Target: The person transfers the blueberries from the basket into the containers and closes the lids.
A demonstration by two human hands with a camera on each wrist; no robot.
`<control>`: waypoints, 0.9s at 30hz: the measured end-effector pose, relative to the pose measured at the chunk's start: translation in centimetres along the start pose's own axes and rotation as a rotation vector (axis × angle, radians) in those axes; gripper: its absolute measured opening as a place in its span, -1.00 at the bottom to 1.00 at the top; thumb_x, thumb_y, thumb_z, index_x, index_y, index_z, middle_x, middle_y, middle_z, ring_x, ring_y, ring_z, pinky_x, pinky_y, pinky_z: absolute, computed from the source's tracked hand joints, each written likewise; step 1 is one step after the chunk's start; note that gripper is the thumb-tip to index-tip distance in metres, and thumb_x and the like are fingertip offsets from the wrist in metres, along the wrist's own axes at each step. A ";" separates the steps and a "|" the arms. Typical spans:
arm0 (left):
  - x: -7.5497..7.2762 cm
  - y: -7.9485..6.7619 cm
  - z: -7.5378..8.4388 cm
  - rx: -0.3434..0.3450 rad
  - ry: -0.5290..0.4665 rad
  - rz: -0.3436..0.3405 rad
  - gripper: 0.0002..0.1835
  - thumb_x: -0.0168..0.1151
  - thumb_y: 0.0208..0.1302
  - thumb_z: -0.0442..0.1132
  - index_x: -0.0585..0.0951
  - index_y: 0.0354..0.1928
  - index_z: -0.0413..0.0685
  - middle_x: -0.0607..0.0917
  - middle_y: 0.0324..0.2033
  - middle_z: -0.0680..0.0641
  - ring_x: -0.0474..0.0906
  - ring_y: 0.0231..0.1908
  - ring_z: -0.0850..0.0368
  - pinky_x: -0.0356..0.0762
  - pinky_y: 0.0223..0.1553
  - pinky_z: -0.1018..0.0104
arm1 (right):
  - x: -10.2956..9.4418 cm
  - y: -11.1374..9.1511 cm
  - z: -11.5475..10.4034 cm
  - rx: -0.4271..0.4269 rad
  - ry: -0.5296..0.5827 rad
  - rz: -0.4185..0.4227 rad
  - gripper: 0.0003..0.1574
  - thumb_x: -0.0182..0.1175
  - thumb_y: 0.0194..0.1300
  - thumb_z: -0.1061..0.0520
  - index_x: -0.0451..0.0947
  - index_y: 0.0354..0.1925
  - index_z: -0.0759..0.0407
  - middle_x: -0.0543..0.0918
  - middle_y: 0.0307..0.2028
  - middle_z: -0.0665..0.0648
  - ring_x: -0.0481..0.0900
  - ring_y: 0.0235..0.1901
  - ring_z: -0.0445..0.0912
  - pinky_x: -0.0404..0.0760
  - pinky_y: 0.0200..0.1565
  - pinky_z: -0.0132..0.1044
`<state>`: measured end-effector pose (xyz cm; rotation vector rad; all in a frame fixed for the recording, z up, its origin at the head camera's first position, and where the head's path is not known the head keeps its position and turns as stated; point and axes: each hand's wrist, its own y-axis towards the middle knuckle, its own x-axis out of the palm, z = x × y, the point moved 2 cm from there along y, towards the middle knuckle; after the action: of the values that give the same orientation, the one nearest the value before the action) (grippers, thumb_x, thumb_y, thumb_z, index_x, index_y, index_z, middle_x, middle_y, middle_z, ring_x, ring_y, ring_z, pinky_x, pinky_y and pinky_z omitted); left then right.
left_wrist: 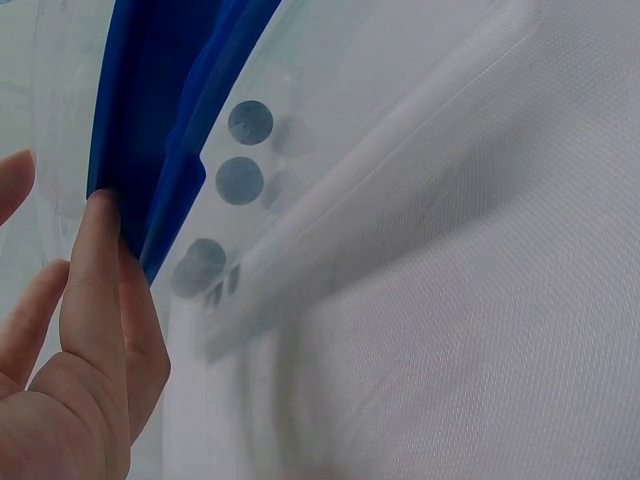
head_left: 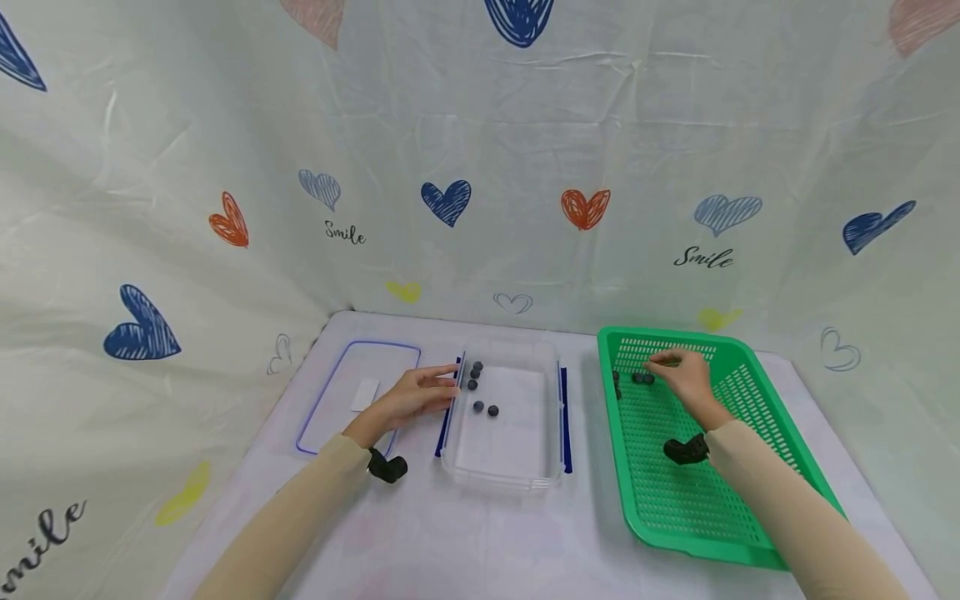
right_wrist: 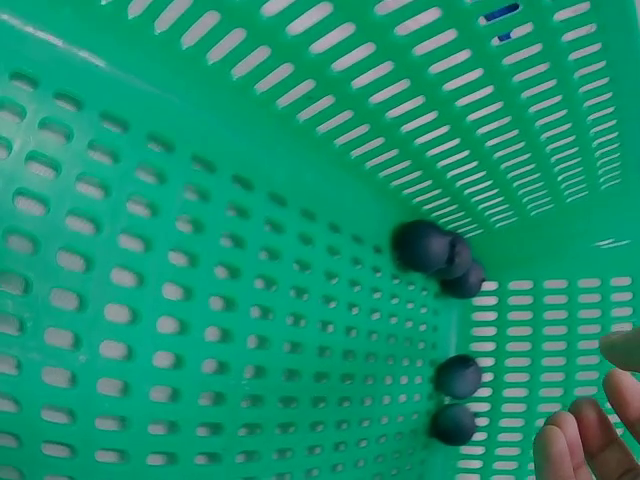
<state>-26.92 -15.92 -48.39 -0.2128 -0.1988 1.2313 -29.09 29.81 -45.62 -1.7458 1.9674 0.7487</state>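
Note:
In the head view a clear plastic container (head_left: 517,481) with blue side latches holds several small dark balls (head_left: 492,411). My left hand (head_left: 411,395) rests at its left side, fingers extended. In the left wrist view the fingertips touch the blue latch (left_wrist: 165,110), and dark balls (left_wrist: 240,181) show through the clear wall. My right hand (head_left: 682,377) is inside the green basket (head_left: 622,467), near its far end. Dark balls (right_wrist: 458,377) lie along the basket's edge in the right wrist view, close to the parted right fingers (right_wrist: 590,440); no ball shows between them.
A clear lid (head_left: 330,400) with a blue border lies left of the container, a white label (head_left: 365,394) on it. A white cloth covers the table (head_left: 480,542). Behind hangs a sheet (head_left: 517,125) printed with hearts.

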 end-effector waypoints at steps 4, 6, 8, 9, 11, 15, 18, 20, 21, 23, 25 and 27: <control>-0.1 0.0 -0.1 -0.002 -0.004 -0.003 -0.36 0.30 0.35 -0.37 0.36 0.44 -0.14 0.51 0.22 -0.31 0.52 0.19 -0.19 0.61 0.08 0.22 | 0.2 0.1 0.7 0.003 -0.010 -0.001 -0.63 0.25 0.39 0.22 0.58 0.02 0.52 0.63 -0.05 0.47 0.56 -0.02 0.30 0.63 -0.05 0.15; -0.1 0.0 -0.1 -0.002 -0.003 -0.005 -0.35 0.30 0.35 -0.37 0.36 0.45 -0.13 0.51 0.22 -0.31 0.52 0.19 -0.18 0.61 0.08 0.22 | 0.3 0.1 1.0 0.002 -0.014 -0.007 -0.63 0.24 0.39 0.24 0.57 0.04 0.51 0.62 -0.04 0.48 0.55 -0.01 0.30 0.63 -0.04 0.17; -0.1 0.0 -0.1 -0.002 -0.002 -0.005 -0.35 0.30 0.35 -0.36 0.36 0.45 -0.14 0.51 0.22 -0.31 0.52 0.19 -0.18 0.61 0.08 0.22 | 0.3 0.2 1.4 -0.006 -0.017 -0.008 -0.63 0.24 0.39 0.24 0.57 0.04 0.52 0.61 -0.03 0.48 0.54 0.00 0.31 0.63 -0.04 0.17; -0.1 0.0 -0.1 -0.002 -0.002 -0.005 -0.35 0.30 0.35 -0.37 0.36 0.45 -0.14 0.52 0.22 -0.31 0.52 0.19 -0.19 0.61 0.08 0.22 | 0.4 0.2 1.5 -0.011 -0.017 -0.010 -0.63 0.24 0.38 0.25 0.57 0.04 0.52 0.61 -0.02 0.49 0.54 0.00 0.31 0.62 -0.04 0.18; -0.1 0.1 -0.1 -0.004 -0.003 -0.005 -0.36 0.30 0.35 -0.37 0.36 0.44 -0.14 0.52 0.21 -0.31 0.52 0.19 -0.19 0.61 0.08 0.22 | 0.4 0.4 1.9 -0.019 -0.021 -0.008 -0.65 0.24 0.38 0.26 0.57 0.03 0.52 0.61 -0.01 0.49 0.55 0.00 0.31 0.63 -0.04 0.18; -0.1 0.1 0.0 -0.005 -0.007 -0.004 -0.36 0.29 0.35 -0.38 0.37 0.44 -0.13 0.51 0.21 -0.32 0.52 0.19 -0.20 0.61 0.07 0.22 | 0.5 0.7 2.4 -0.027 -0.037 -0.011 -0.68 0.24 0.38 0.27 0.59 0.00 0.51 0.62 -0.04 0.49 0.55 -0.02 0.31 0.65 -0.08 0.15; -0.2 0.1 0.0 0.000 -0.011 -0.001 -0.36 0.29 0.35 -0.38 0.36 0.44 -0.15 0.51 0.21 -0.33 0.52 0.19 -0.21 0.62 0.07 0.22 | 0.6 1.0 2.9 -0.023 -0.057 -0.012 -0.69 0.25 0.37 0.27 0.59 -0.02 0.51 0.63 -0.08 0.47 0.57 -0.07 0.29 0.67 -0.15 0.10; -0.1 0.1 0.0 0.001 -0.014 0.001 -0.37 0.29 0.35 -0.38 0.37 0.44 -0.16 0.53 0.19 -0.31 0.51 0.19 -0.22 0.62 0.07 0.22 | 0.7 1.1 3.2 -0.014 -0.070 -0.009 -0.70 0.27 0.34 0.27 0.59 -0.05 0.51 0.64 -0.11 0.46 0.58 -0.10 0.28 0.67 -0.21 0.03; -0.1 0.1 0.0 0.000 -0.017 0.002 -0.37 0.29 0.35 -0.39 0.37 0.44 -0.16 0.54 0.18 -0.30 0.49 0.20 -0.24 0.62 0.07 0.22 | 0.8 1.1 3.4 -0.009 -0.075 -0.007 -0.70 0.28 0.34 0.27 0.60 -0.06 0.51 0.64 -0.12 0.45 0.58 -0.12 0.27 0.67 -0.24 -0.02; -0.1 0.0 0.0 -0.002 -0.013 0.004 -0.37 0.29 0.35 -0.38 0.37 0.44 -0.16 0.55 0.15 -0.28 0.48 0.21 -0.26 0.62 0.07 0.22 | 0.9 1.2 3.8 0.005 -0.081 -0.003 -0.70 0.31 0.32 0.26 0.60 -0.09 0.50 0.65 -0.14 0.44 0.59 -0.15 0.25 0.65 -0.30 -0.09; 0.0 0.0 0.1 -0.006 -0.011 0.006 -0.37 0.29 0.35 -0.39 0.37 0.43 -0.15 0.56 0.13 -0.26 0.47 0.22 -0.27 0.62 0.07 0.22 | 1.1 1.2 4.0 0.015 -0.081 0.002 -0.70 0.31 0.31 0.25 0.60 -0.10 0.51 0.65 -0.16 0.45 0.59 -0.17 0.25 0.64 -0.33 -0.12; 0.1 0.0 0.1 -0.007 -0.008 0.005 -0.37 0.29 0.35 -0.38 0.38 0.43 -0.15 0.57 0.12 -0.25 0.47 0.21 -0.27 0.62 0.07 0.21 | 1.2 1.1 4.3 0.021 -0.077 0.004 -0.69 0.31 0.32 0.25 0.59 -0.10 0.52 0.65 -0.16 0.45 0.58 -0.17 0.26 0.65 -0.32 -0.09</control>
<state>-26.87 -15.88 -48.33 -0.2147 -0.2096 1.2372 -30.52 31.65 -49.53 -1.6763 1.9217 0.7826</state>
